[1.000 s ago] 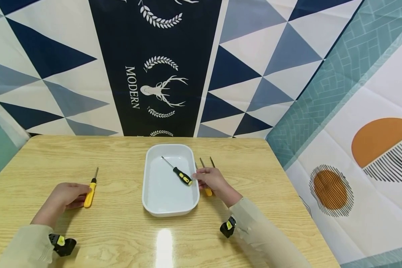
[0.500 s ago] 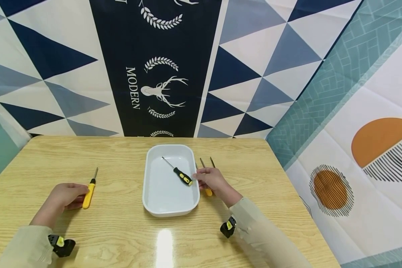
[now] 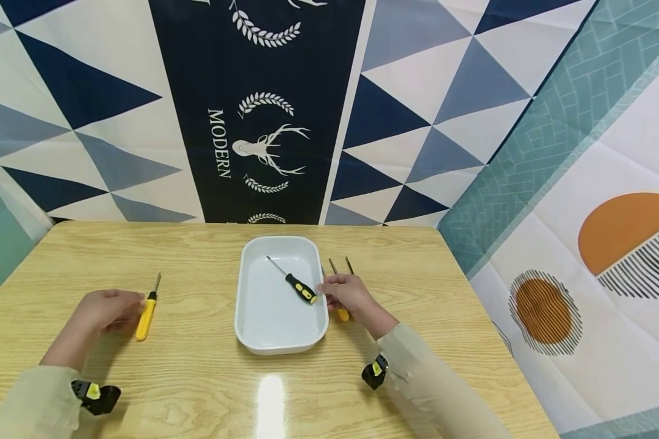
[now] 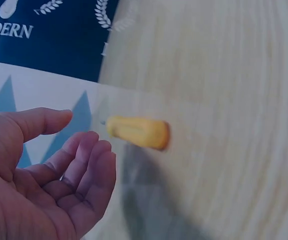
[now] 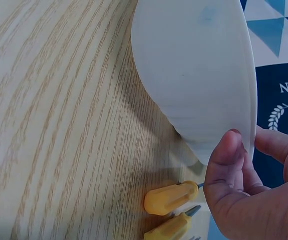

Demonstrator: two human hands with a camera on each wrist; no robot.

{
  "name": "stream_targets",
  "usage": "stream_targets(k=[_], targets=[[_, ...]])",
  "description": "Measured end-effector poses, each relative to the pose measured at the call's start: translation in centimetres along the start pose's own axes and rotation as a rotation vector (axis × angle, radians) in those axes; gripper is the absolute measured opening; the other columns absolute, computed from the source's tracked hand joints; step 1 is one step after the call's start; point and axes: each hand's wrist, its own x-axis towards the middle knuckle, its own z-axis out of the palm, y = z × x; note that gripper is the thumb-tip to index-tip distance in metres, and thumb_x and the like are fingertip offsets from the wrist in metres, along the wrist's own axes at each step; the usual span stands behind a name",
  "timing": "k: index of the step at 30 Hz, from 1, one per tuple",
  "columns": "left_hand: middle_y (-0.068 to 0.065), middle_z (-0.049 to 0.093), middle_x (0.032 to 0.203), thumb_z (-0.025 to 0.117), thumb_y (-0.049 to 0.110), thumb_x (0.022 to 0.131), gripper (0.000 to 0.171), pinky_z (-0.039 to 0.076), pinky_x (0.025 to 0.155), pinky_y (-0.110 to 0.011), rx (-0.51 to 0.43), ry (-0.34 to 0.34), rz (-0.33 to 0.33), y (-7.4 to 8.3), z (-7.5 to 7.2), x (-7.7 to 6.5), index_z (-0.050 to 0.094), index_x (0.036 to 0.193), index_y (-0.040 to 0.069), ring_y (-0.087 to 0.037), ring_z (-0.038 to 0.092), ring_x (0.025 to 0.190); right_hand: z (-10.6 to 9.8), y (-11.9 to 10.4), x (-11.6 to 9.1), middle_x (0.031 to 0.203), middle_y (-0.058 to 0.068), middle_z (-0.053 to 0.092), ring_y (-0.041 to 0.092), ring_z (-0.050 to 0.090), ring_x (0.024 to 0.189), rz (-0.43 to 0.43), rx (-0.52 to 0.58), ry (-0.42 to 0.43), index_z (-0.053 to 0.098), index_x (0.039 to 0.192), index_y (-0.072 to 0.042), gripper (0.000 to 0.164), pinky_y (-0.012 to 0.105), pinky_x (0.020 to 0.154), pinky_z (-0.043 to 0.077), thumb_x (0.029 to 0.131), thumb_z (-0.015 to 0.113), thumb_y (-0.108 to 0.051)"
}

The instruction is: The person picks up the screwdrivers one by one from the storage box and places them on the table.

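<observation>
My left hand [image 3: 100,311] is just left of a screwdriver [image 3: 146,317] with a yellow handle and black collar, which lies on the table. In the left wrist view the loosely bent fingers [image 4: 96,180] stand apart from the yellow handle, with nothing in them. With thumb and fingers, my right hand [image 3: 348,296] pinches the right rim of a white rectangular tray [image 3: 263,329]. Inside the tray lies a black-and-yellow screwdriver [image 3: 301,288], its tip pointing to the far left. Two yellow-handled screwdrivers [image 5: 171,197] lie beside the tray under my right hand, partly hidden.
All of this rests on a light wood-grain table [image 3: 198,390]. Behind it hangs a patterned cloth [image 3: 269,122], and another cloth [image 3: 587,292] slopes down on the right. Thin metal shafts [image 3: 349,265] stick out past my right hand.
My left hand has let go of the yellow screwdriver and drawn slightly up and to the left. The right hand and the tray have stayed in place.
</observation>
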Motion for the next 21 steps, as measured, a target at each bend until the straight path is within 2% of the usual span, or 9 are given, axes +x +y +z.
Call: stream_targets(k=[3,6,9,13,14,17,21], targets=[[-0.021,0.051,0.119,0.053,0.063,0.074,0.087,0.055,0.072,-0.030,-0.015,-0.003,0.056,-0.5,0.1,1.5,0.038,0.128,-0.004,-0.011,0.060,0.084,0.0,0.0,0.0,0.084,0.012,0.064,0.013,0.057,0.061,-0.008,-0.002,-0.004,0.059,0.102,-0.004,0.029,0.021,0.054,0.051,0.079,0.066,-0.019],[-0.019,0.047,0.124,0.051,0.064,0.075,0.085,0.055,0.073,-0.027,-0.024,-0.009,0.080,0.2,0.5,1.9,0.038,0.129,0.000,-0.010,0.060,0.086,0.0,-0.1,-0.3,0.086,0.014,0.064,0.013,0.057,0.061,-0.012,0.004,-0.017,0.058,0.103,-0.003,0.029,0.022,0.055,0.052,0.079,0.065,-0.019],[-0.016,0.052,0.119,0.052,0.057,0.078,0.076,0.055,0.073,-0.027,-0.056,-0.024,0.103,2.8,1.2,0.7,0.041,0.127,0.000,-0.012,0.060,0.085,0.0,-0.6,-1.0,0.088,0.016,0.063,0.012,0.057,0.061,-0.016,0.007,-0.030,0.057,0.104,-0.002,0.030,0.023,0.057,0.052,0.081,0.064,-0.018],[-0.022,0.048,0.123,0.053,0.050,0.082,0.071,0.054,0.078,-0.032,-0.073,-0.056,0.148,7.1,2.6,-1.8,0.041,0.127,-0.004,-0.022,0.059,0.094,0.0,-1.4,-2.1,0.093,0.019,0.062,0.013,0.056,0.063,-0.012,-0.005,-0.036,0.056,0.106,0.000,0.029,0.028,0.063,0.054,0.082,0.062,-0.016],[-0.020,0.051,0.119,0.054,0.051,0.081,0.070,0.055,0.076,-0.032,-0.081,-0.042,0.149,7.9,3.1,-2.1,0.043,0.125,-0.002,-0.021,0.060,0.093,0.1,-1.5,-2.2,0.094,0.019,0.062,0.013,0.056,0.063,-0.010,-0.009,-0.036,0.056,0.107,0.000,0.029,0.029,0.065,0.054,0.082,0.061,-0.016],[-0.018,0.051,0.118,0.055,0.049,0.081,0.066,0.054,0.078,-0.034,-0.091,-0.066,0.180,10.2,4.5,-2.9,0.044,0.124,-0.001,-0.024,0.059,0.096,0.0,-1.2,-1.7,0.093,0.018,0.062,0.013,0.056,0.063,-0.005,-0.005,-0.038,0.057,0.106,-0.001,0.030,0.030,0.066,0.054,0.082,0.063,-0.017],[-0.021,0.050,0.120,0.056,0.042,0.083,0.061,0.054,0.079,-0.031,-0.117,-0.117,0.220,12.8,6.3,-4.2,0.045,0.123,-0.002,-0.026,0.057,0.099,0.0,-0.3,-0.6,0.087,0.014,0.063,0.013,0.057,0.062,-0.005,0.012,-0.031,0.058,0.104,-0.003,0.030,0.027,0.061,0.054,0.080,0.065,-0.019]])
